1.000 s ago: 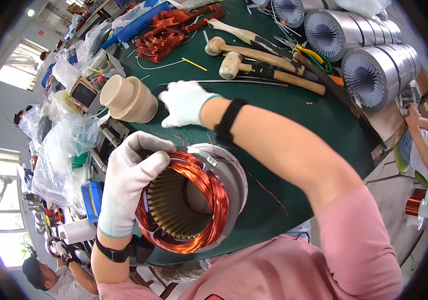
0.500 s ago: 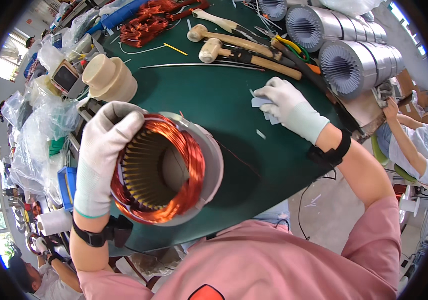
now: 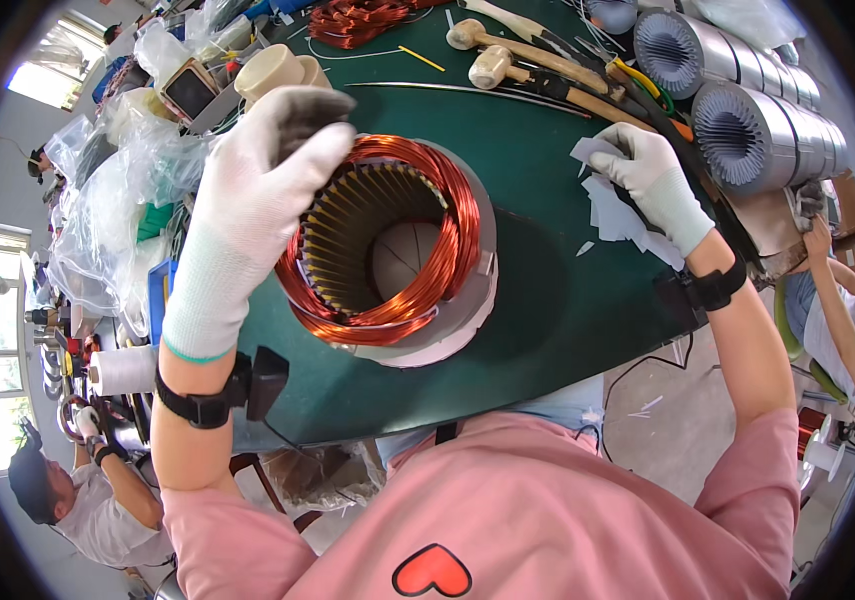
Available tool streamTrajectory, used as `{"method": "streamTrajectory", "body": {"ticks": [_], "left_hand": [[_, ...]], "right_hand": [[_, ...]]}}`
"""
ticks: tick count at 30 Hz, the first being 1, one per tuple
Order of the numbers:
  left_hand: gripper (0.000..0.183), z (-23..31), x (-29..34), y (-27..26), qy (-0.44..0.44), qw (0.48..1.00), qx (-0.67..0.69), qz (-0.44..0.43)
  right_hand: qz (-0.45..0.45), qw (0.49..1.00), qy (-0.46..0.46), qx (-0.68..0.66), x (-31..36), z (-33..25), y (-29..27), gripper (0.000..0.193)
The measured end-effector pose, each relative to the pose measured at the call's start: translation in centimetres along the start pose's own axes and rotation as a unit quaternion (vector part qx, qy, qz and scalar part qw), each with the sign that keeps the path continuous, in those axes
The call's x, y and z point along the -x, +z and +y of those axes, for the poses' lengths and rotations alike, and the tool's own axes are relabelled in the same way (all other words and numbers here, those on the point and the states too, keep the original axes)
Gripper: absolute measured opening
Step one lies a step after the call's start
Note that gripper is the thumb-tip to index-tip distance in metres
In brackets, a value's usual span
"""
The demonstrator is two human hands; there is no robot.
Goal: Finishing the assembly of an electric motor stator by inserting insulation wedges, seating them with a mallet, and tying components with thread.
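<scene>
A stator (image 3: 489,250) stands upright before me on the green table, its bore facing up. A thick ring of copper winding (image 3: 463,220) circles its top, and yellowish slot liners show inside. At the ring's far left edge is my left hand (image 3: 278,165) in a white glove, thumb and fingers apart with nothing seen between them. My right hand (image 3: 643,175), also gloved, pinches a white paper piece (image 3: 588,150) at the table's right. Beneath its fingers lie more white paper pieces (image 3: 613,212), and a small scrap (image 3: 585,248) sits beside them.
Wooden mallets (image 3: 538,70) and a long thin rod (image 3: 468,87) lie at the back. Metal stator cores (image 3: 763,135) are stacked far right. Copper coils (image 3: 353,22), a cream round block (image 3: 273,72) and plastic bags (image 3: 118,215) are at the left and back. Co-workers sit at both sides.
My left hand has loosened from the copper winding, its fingers now spread. My right hand has stayed at the white papers, where more of them now show. The whole view has shifted.
</scene>
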State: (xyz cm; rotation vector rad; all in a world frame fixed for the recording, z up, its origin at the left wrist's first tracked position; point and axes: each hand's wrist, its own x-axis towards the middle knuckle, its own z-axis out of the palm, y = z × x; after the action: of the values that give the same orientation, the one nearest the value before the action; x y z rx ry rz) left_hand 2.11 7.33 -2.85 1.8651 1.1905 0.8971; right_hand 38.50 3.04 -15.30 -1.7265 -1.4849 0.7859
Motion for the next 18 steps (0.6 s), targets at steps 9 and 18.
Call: {"method": "streamTrajectory", "body": {"ticks": [9, 18], "left_hand": [[0.026, 0.5, 0.1, 1.2, 0.046, 0.99, -0.095, -0.099], [0.036, 4.6, -0.8, 2.7, 0.106, 0.992, -0.039, -0.055]], "right_hand": [[-0.01, 0.976, 0.038, -0.212, 0.8, -4.2, -1.2, 0.032], [-0.077, 0.956, -0.096, -0.267, 2.6, -14.5, 2.0, 0.039]]}}
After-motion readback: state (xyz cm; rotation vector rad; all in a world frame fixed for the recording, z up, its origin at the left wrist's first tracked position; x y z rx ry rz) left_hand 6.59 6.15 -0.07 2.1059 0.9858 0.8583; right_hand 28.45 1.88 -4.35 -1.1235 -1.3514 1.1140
